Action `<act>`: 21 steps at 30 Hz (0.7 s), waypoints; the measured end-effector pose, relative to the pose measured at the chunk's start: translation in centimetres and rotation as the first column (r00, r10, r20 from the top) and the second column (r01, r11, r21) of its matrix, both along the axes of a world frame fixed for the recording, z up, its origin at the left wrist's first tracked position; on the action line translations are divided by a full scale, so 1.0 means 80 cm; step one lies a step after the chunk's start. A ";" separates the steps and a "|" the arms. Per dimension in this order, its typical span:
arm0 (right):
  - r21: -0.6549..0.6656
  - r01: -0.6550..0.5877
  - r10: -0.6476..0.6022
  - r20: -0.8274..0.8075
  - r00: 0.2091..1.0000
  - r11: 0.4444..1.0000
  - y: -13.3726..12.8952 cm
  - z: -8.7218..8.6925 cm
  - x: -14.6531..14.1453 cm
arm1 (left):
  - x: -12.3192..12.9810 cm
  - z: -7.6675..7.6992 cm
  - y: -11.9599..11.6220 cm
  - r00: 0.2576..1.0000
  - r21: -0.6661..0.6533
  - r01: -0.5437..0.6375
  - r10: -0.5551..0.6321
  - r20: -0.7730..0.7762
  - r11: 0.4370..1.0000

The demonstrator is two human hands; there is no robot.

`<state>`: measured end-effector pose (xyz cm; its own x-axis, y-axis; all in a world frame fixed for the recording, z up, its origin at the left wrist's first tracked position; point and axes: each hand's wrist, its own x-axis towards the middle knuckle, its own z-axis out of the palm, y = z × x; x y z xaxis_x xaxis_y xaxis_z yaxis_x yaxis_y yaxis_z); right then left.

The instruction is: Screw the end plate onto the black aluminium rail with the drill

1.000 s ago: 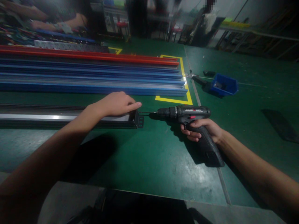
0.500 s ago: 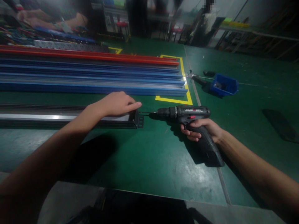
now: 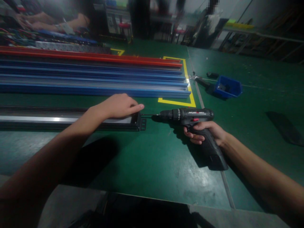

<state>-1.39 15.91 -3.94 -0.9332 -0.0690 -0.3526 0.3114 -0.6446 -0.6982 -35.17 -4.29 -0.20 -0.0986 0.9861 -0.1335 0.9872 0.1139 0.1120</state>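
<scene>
My right hand (image 3: 205,131) is wrapped around the grip of a black cordless drill (image 3: 197,114), its forefinger at the trigger. The drill lies level, and its long thin bit (image 3: 150,115) points left, reaching the end of a long black metal channel (image 3: 118,126). Over that end lies my left hand (image 3: 117,106), thumb stretched along the top toward the bit and the other fingers gripping past the far side, mostly hidden. A small slotted black bracket (image 3: 143,124) juts from the channel's end cap. The exact spot where the bit meets the cap is hard to make out.
Behind the channel lie several long blue profiles (image 3: 142,90) and red ones (image 3: 142,60), ending within yellow tape (image 3: 177,102). To the right are a blue bin (image 3: 229,87) and a dark flat object (image 3: 285,126). Another person's hands (image 3: 40,23) work over wires at the far left.
My hands, the drill and the channel stay practically where they were. At the far left, the other person's hands have shifted slightly.
</scene>
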 end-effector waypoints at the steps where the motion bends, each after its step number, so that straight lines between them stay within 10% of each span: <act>1: 0.000 -0.001 0.001 -0.001 1.000 1.000 0.000 0.000 0.000 | 0.000 0.000 0.000 1.000 -0.004 -0.003 0.003 0.001 1.000; 21: 0.019 -0.022 0.023 -0.030 0.999 1.000 -0.002 0.001 -0.002 | 0.001 0.002 0.000 1.000 -0.012 0.002 -0.001 0.004 1.000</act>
<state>-1.52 15.72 -3.88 -0.9416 -0.0840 -0.3261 0.3047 -0.6247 -0.7190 -35.10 -4.26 -0.05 -0.0966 0.9847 -0.1454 0.9869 0.1137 0.1147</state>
